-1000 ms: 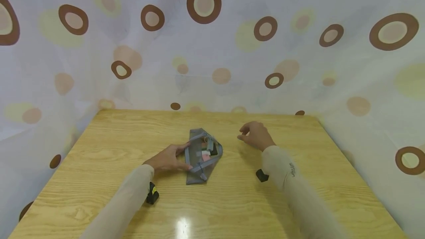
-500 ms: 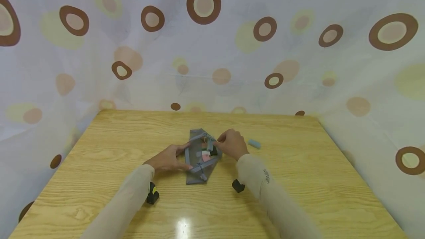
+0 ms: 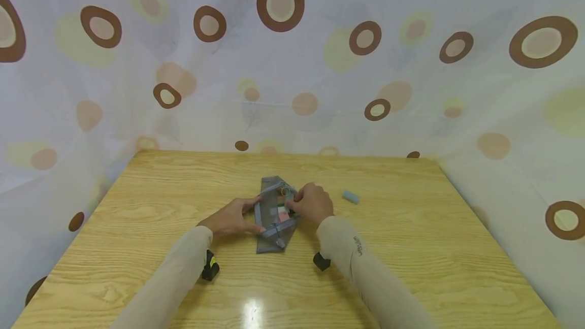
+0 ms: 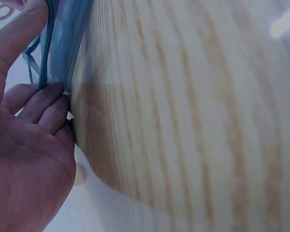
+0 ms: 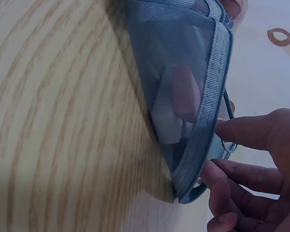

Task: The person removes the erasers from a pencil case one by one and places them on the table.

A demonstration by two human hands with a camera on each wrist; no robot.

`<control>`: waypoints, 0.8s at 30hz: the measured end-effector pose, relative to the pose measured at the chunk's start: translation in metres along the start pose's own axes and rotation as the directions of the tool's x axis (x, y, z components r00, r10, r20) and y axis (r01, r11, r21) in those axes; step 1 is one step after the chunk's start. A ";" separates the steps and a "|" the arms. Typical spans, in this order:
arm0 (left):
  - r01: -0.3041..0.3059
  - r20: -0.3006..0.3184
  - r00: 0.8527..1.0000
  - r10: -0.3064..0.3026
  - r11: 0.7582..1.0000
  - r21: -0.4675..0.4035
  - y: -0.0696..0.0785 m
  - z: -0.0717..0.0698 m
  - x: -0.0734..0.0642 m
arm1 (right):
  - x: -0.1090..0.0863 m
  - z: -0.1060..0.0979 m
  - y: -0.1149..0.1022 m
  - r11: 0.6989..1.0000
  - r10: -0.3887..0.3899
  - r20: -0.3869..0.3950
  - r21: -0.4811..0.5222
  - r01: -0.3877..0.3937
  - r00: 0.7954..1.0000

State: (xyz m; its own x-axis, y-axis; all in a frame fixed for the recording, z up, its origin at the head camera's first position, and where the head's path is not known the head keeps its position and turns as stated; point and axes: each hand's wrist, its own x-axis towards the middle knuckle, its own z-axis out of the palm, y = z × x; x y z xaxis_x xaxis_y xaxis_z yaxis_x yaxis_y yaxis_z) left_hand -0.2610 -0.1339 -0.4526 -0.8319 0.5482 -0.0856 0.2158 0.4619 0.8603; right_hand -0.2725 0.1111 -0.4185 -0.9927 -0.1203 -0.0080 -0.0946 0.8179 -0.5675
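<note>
A grey-blue mesh zip pouch [image 3: 271, 245] stands on the wooden table, its zipped mouth gaping. My left hand [image 3: 233, 216] holds the pouch from the left, thumb on one zip edge and curled fingers at the other. From the right, my right hand [image 3: 313, 203] reaches into the mouth, its fingertips overlapping the contents. In the right wrist view, thumb and fingers straddle the zip edge; whether they pinch anything I cannot tell. Through the mesh show a pink block [image 5: 186, 89] and a white one [image 5: 166, 121]. A small ring [image 3: 285, 192] lies at the opening.
A short light-blue cylinder [image 3: 350, 197] lies on the wooden table [image 3: 397, 268], right of the pouch. Behind and at both sides hangs a white sheet [image 3: 292, 65] with brown and yellow circles. Black wrist devices sit under both sleeves.
My right hand has come left from the open table to the pouch and now dips into its mouth. The light-blue cylinder came into sight as the hand left it. My left hand stays put.
</note>
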 end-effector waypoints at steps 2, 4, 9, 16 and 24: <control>0.003 0.001 1.000 -0.003 1.000 -0.008 0.001 0.000 -0.001 | 0.000 0.002 -0.001 1.000 -0.001 -0.002 -0.011 0.001 1.000; -0.002 0.002 1.000 0.002 1.000 -0.015 0.002 0.000 -0.002 | 0.001 0.003 -0.001 1.000 -0.001 -0.002 -0.019 0.001 1.000; -0.005 -0.007 1.000 0.005 1.000 -0.005 0.001 0.000 -0.003 | 0.001 0.004 -0.001 1.000 0.003 -0.011 -0.029 -0.004 1.000; -0.008 -0.002 1.000 0.008 1.000 -0.003 0.000 0.001 -0.001 | -0.001 0.000 -0.003 0.999 0.033 -0.007 -0.012 -0.033 0.999; -0.008 -0.006 1.000 0.008 1.000 0.000 0.001 0.000 -0.003 | 0.001 0.003 -0.004 0.999 0.050 -0.013 -0.015 -0.051 0.999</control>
State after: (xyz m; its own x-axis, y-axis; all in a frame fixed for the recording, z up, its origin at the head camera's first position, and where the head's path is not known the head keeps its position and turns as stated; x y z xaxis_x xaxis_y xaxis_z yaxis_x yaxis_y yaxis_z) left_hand -0.2583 -0.1345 -0.4512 -0.8334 0.5476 -0.0754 0.2228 0.4577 0.8607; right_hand -0.2728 0.1061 -0.4188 -0.9971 -0.0715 -0.0256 -0.0454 0.8313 -0.5539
